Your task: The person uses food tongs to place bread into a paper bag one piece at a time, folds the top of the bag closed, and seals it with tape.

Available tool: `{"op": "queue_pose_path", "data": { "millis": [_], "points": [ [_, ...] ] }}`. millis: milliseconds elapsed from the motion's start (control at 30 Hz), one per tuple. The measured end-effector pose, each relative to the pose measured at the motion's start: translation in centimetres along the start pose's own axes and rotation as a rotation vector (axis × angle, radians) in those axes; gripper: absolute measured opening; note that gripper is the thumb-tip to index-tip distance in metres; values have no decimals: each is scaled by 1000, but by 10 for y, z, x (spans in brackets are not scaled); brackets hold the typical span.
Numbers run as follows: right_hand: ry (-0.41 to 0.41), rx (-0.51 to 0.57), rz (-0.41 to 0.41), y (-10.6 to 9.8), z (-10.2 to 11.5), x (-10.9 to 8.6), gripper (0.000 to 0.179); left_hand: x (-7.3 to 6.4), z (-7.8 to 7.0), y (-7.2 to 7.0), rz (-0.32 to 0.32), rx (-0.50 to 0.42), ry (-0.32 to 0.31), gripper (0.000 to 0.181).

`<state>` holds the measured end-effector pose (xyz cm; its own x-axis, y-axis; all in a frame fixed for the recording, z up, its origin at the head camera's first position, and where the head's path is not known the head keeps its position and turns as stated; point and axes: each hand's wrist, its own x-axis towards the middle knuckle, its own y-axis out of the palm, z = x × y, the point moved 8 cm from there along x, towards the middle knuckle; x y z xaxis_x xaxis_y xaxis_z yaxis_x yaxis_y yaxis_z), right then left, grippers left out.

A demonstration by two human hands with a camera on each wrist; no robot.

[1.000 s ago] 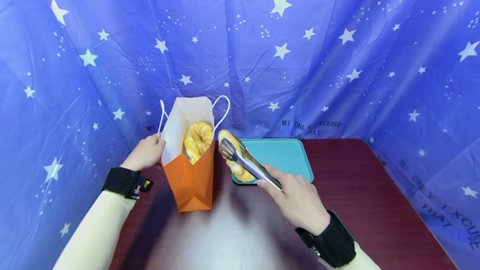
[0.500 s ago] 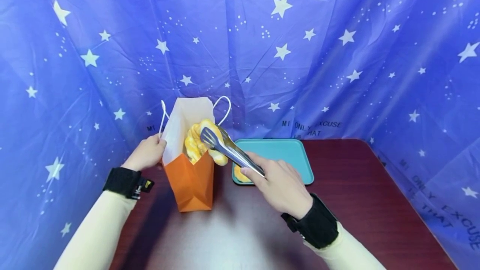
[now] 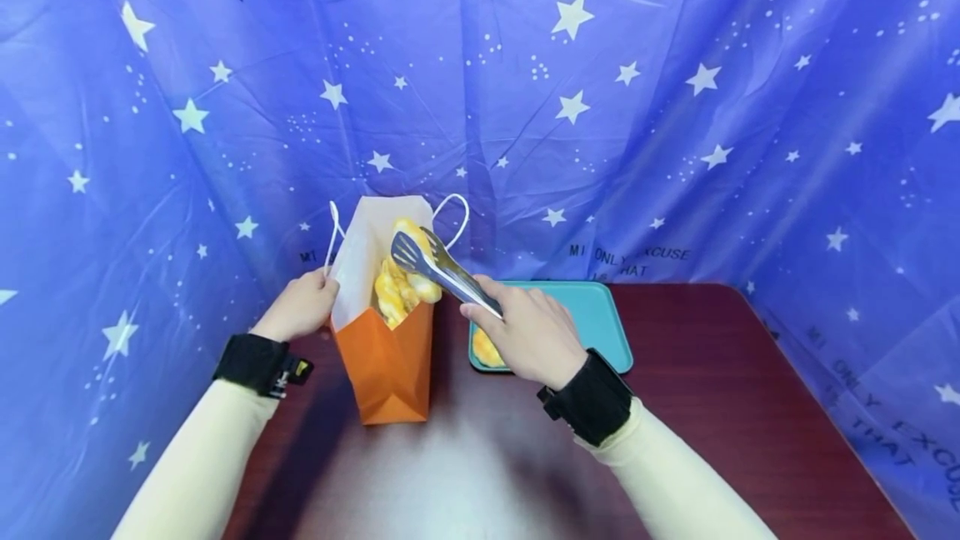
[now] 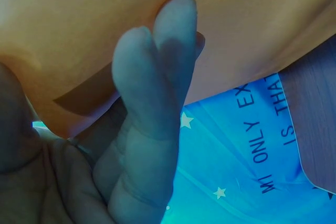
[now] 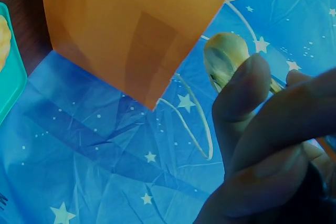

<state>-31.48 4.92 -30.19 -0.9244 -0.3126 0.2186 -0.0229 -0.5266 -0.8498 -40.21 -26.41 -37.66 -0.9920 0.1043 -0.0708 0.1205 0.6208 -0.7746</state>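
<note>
An orange paper bag (image 3: 382, 369) with a white inside and white cord handles stands upright, its mouth spread. My left hand (image 3: 300, 305) grips its left rim; in the left wrist view, fingertips (image 4: 178, 19) press against the orange paper. My right hand (image 3: 528, 332) holds metal serving tongs (image 3: 461, 280), their heads clamped on a yellow-and-white piece of bread (image 3: 427, 288) at the bag's mouth. Below it, a twisted ring-shaped bread (image 3: 388, 294) sits in the bag, partly hidden. In the right wrist view, bread (image 5: 226, 56) shows past my curled fingers.
Right of the bag lies a teal tray (image 3: 600, 323) with another golden bread (image 3: 486, 348) at its left front corner, partly covered by my right hand. The dark red table (image 3: 697, 373) meets a blue star-patterned curtain (image 3: 517, 123) at the back and sides.
My right hand has carried the tongs and bread leftward and up, from beside the bag to over its mouth. The left hand keeps its grip on the rim.
</note>
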Motion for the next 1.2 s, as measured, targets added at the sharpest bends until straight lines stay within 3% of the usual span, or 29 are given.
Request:
{"op": "queue_pose_path", "data": {
  "millis": [267,533,1200],
  "points": [
    [19,-28,-11,6,1,9,46,0,-2,1,-11,7,-2,48],
    [92,-9,-10,13,-3,16,75,-2,-3,1,-18,6,-5,47],
    [41,52,-6,16,-7,9,59,-2,-2,-1,-5,5,-15,49]
  ]
}}
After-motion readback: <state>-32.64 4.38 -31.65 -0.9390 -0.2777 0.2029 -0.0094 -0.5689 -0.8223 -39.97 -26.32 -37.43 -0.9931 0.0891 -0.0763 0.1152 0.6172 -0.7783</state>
